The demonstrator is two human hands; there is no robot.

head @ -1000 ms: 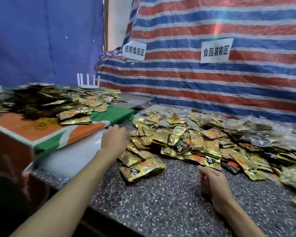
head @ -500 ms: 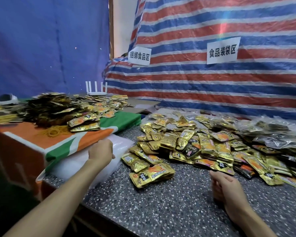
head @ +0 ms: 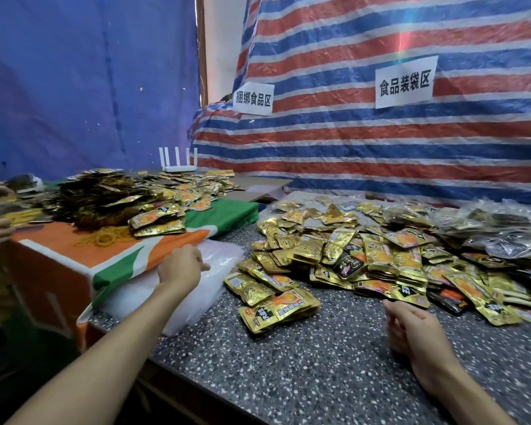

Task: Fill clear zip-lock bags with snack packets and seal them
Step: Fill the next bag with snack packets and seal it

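Nearest: counter (head: pixel 288 369) of dark polished stone, speckled white and grey.

Right hand (head: pixel 411 329) rests on it on its outer edge. The fingers are loosely curled and hold nothing. It lies just short of the packet heap.

Left hand (head: pixel 180 268) reaches over the clear zip-lock bags (head: pixel 196 302), a flat stack of thin, milky-clear plastic lying at the counter's left edge, partly under a draped cloth. The fingers are curled down, tips pinching the top sheet.

Beside the stack sits a small pile (head: pixel 281 312) of gold foil packets, flat and rectangular, with orange print and black labels.

Behind it is the main heap of snack packets (head: pixel 380 259), shiny crinkled foil with a few black ones mixed in, spread loosely across the counter.

Far right: filled bags (head: pixel 488 228), clear crumpled plastic with packets inside, piled together.

Left, on a raised surface: cloth (head: pixel 59 250) in orange, green and white. On it lie tan rubber bands (head: pixel 105 237) and more foil packets in bundles (head: pixel 105 197).

Further back stands a white router (head: pixel 178 162) with upright antennas.

Backdrop: striped woven tarp (head: pixel 380 154) in red, blue and white with two paper signs (head: pixel 403 82), and a plain blue sheet (head: pixel 74 87) on the left.
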